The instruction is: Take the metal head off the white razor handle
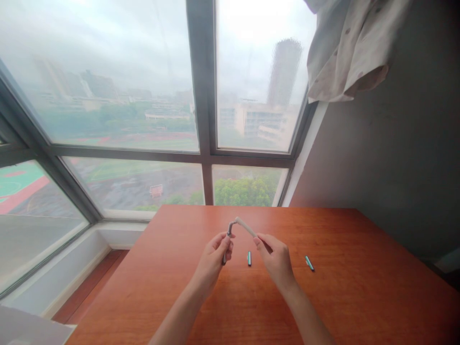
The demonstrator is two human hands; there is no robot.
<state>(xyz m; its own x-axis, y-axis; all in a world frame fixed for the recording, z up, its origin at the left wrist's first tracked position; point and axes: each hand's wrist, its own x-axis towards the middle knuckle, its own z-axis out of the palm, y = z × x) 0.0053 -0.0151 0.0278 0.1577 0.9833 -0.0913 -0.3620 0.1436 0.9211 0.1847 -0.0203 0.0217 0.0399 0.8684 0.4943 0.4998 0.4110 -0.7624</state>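
Note:
My left hand [218, 250] is closed round a slim dark and silver razor handle [230, 227], its narrow neck pointing up. Between the fingers of my right hand [276, 258] is a pale beige slim stick [246, 226], slanting up to the left. Their upper tips meet or nearly meet above the table; I cannot tell if they are joined. Below them, between my hands, a small razor cartridge [249, 258] with a pale green strip lies on the tabletop. To the right of my right hand lies a second razor cartridge [309, 263], set at a slant.
The reddish-brown wooden table [161, 287] reaches to the windows, whose grey frame [206, 96] stands behind it. A light cloth with buttons [352, 52] hangs at the upper right, in front of a dark wall [388, 153]. A low white ledge [79, 263] runs along the left.

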